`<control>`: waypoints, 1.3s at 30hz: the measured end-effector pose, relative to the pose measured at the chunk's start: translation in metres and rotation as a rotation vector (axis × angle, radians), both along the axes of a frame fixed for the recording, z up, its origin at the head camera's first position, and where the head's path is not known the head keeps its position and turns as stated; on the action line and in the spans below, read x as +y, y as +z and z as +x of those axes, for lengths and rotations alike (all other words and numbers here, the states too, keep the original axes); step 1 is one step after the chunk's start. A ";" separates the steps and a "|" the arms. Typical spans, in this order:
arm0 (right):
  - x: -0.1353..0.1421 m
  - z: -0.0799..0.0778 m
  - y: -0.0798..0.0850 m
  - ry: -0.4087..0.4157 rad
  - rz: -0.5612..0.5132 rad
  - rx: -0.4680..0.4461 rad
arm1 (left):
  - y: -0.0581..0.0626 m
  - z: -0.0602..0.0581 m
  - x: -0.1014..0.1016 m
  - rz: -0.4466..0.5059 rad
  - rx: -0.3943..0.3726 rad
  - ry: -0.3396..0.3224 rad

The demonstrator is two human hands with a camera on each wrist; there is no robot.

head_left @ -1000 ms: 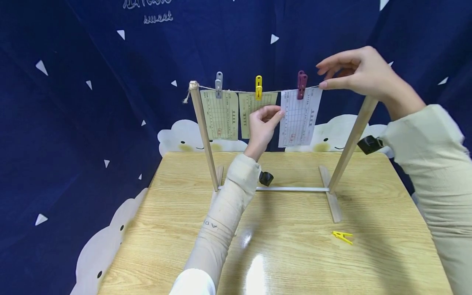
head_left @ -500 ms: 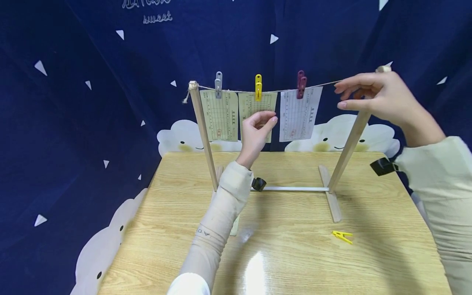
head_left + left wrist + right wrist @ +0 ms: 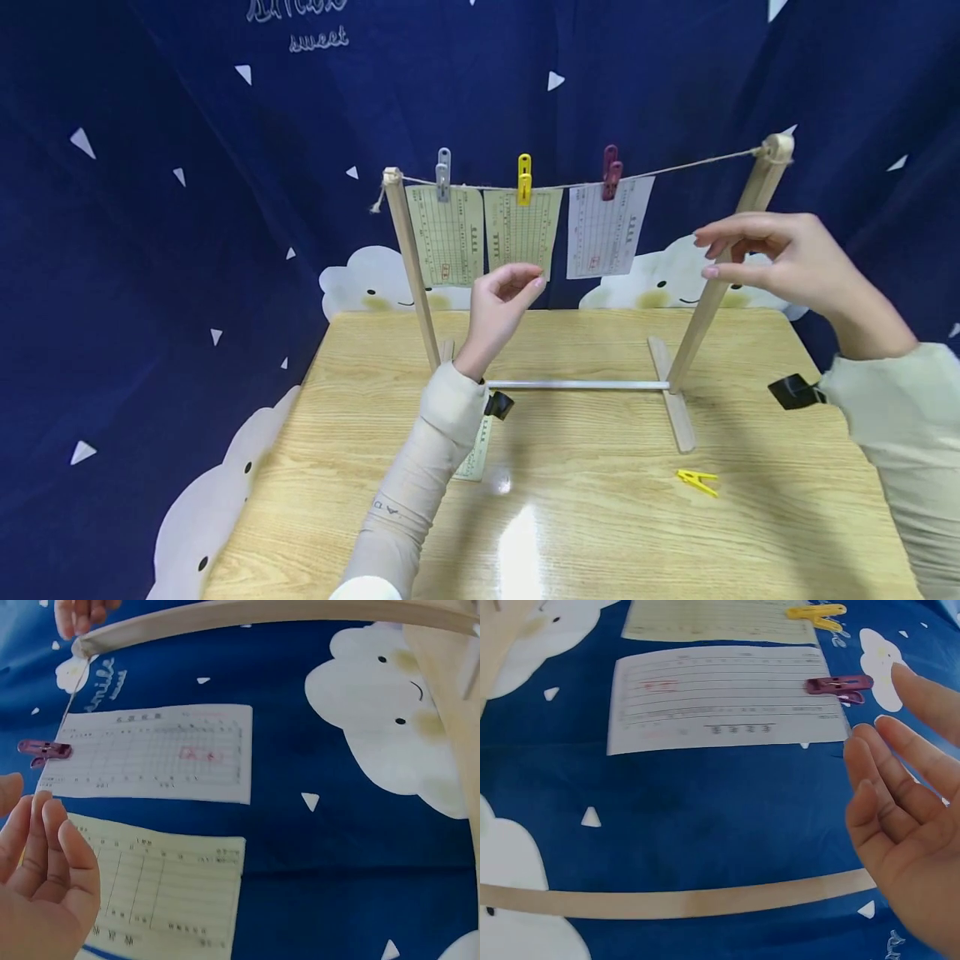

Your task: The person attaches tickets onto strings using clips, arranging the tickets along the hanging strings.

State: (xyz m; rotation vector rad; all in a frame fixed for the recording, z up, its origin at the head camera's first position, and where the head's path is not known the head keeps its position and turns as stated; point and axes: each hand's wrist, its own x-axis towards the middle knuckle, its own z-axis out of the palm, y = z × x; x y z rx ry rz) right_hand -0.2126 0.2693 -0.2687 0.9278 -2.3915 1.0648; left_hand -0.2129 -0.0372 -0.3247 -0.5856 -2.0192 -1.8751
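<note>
Three printed paper slips hang from a string tied between two wooden posts. A grey clothespin holds the left yellowish slip, a yellow clothespin the middle yellowish slip, and a maroon clothespin the white slip. My left hand, holding nothing, is in front of the middle slip's lower edge with its fingers loosely bent. Below the string, my right hand is in front of the right post, fingers loosely bent and nothing between them.
Another yellow clothespin lies on the wooden table at the right. Partly hidden by the left sleeve, a greenish paper slip lies on the table. A white bar joins the stand's feet. Behind hangs a dark blue curtain.
My right hand has come away from the string by the white slip, moving right and down. The left hand has moved down and left, away from the white slip. The hanging slips sway slightly.
</note>
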 end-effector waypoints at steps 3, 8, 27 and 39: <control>0.005 0.004 -0.016 0.016 0.003 0.000 | -0.018 -0.001 -0.009 -0.035 -0.013 -0.002; 0.014 0.012 -0.047 0.018 -0.015 -0.044 | -0.037 0.008 -0.026 -0.135 -0.038 -0.005; 0.052 0.040 -0.155 -0.083 -0.122 -0.356 | -0.089 0.035 -0.077 -0.316 -0.207 -0.020; 0.069 0.055 -0.207 -0.154 -0.110 -0.413 | -0.123 0.036 -0.098 -0.379 -0.267 0.006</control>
